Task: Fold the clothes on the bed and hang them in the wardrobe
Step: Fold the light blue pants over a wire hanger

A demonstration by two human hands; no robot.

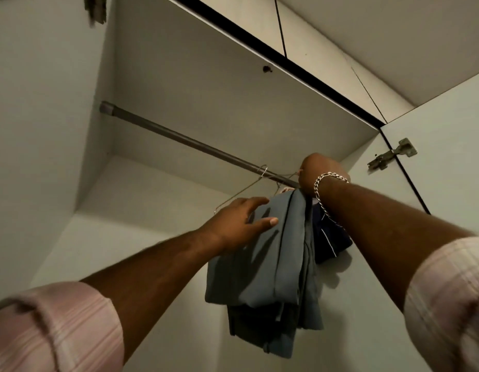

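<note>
— Fingers of the right hand [320, 171] are hidden behind its back, up at the rail [179, 136]; its grip cannot be told.
— And the trousers [270, 259]?
— Grey-blue, folded, hanging below that hand; left hand [241, 224] spread flat against them; dark garment [331, 240] half hidden behind; pale wardrobe walls [45, 103] around.

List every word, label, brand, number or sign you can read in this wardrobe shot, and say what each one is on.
None: no readable text shows anywhere.
Grey folded garment: no visible label or print.
Dark garment behind it: thin white lines only, no lettering.
Door hinge: any stamping is too small to read.
Wardrobe panels: plain.
</note>
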